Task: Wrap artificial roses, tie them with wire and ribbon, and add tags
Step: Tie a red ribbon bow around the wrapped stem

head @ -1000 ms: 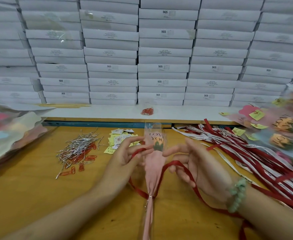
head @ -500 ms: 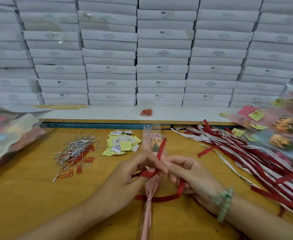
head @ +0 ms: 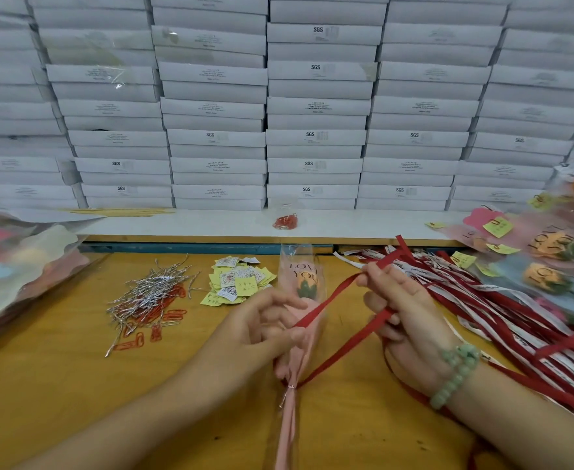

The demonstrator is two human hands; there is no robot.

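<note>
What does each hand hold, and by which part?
Right hand pinches red ribbon near its free end; left hand grips wrapped rose above the wire tie.

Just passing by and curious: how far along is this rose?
Done: the rose is wrapped, wire twisted round its stem. In hand: left hand and right hand pull a ribbon round that spot; no bow yet. Left: the bow, then one of the tags.

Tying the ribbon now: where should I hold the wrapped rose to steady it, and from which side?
Pinch the wrapped rose at its gathered neck just above the wire tie, coming from the left, about where the left hand is. The wrap is narrowest there, and both red ribbon strands run off right to the right hand.
</note>
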